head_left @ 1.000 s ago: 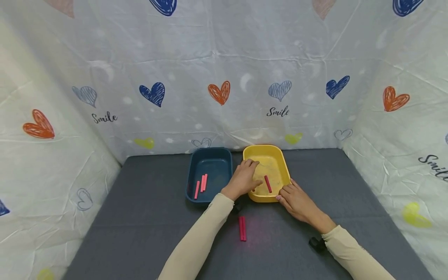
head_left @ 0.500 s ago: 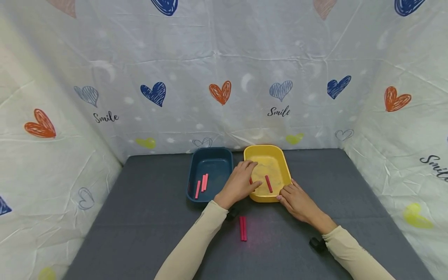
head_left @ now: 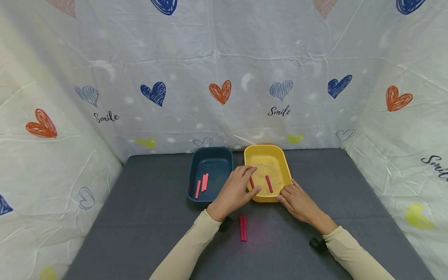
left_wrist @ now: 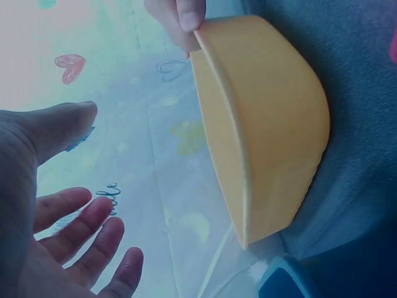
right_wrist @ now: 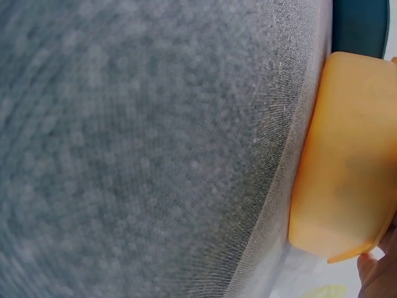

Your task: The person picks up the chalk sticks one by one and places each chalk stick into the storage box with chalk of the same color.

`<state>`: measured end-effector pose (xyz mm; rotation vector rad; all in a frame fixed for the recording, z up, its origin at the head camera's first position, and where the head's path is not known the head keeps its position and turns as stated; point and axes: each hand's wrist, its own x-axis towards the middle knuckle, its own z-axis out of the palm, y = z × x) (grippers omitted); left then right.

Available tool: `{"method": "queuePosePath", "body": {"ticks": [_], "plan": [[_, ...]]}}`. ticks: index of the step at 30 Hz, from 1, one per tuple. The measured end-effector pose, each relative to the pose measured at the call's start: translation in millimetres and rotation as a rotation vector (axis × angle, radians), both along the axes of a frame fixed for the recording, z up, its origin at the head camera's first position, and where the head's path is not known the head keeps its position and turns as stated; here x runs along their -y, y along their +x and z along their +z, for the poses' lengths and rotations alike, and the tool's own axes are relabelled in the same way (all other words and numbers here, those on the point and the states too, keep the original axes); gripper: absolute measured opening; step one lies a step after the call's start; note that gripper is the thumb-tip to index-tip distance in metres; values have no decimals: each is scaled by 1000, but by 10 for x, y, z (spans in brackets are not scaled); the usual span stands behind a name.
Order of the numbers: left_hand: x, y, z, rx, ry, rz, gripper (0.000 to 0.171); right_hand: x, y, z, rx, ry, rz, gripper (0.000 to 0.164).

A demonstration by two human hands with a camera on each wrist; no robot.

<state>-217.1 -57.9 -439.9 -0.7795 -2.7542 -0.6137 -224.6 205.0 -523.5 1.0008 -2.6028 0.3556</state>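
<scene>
My left hand (head_left: 236,190) hovers over the left rim of the yellow tray (head_left: 267,155), its fingers loosely bent and apart. Nothing shows between its thumb and fingers (left_wrist: 102,239) in the left wrist view. At the tray's front right corner my right hand (head_left: 297,201) grips the rim, thumb toward the front. Inside the tray lie two thin red sticks, one near the middle (head_left: 268,184) and one at the left side (head_left: 251,182) partly behind the left hand.
A dark blue tray (head_left: 210,153) stands left of the yellow one, with three pink sticks (head_left: 203,182) in it. Two red sticks (head_left: 243,228) lie side by side on the grey cloth (head_left: 147,217) in front. A printed curtain (head_left: 241,128) hangs behind the table.
My left hand has drawn back toward me and slightly left, and the red stick at the yellow tray's left side shows more. The right hand has kept its grip on the corner.
</scene>
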Motion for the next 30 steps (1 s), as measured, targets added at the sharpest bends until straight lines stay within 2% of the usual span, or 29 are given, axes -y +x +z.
{"method": "queuePosePath", "body": {"ticks": [13,19,30], "plan": [[148,285,-41,15,12,0,68,-4,14,-2,-10,-3,7,17],[237,416,-108,85,44,-1,69,-2,8,-14,-5,-2,7,17],[319,542,-236,98,31,-2,68,-1,-19,-8,-11,-5,3,17]]}}
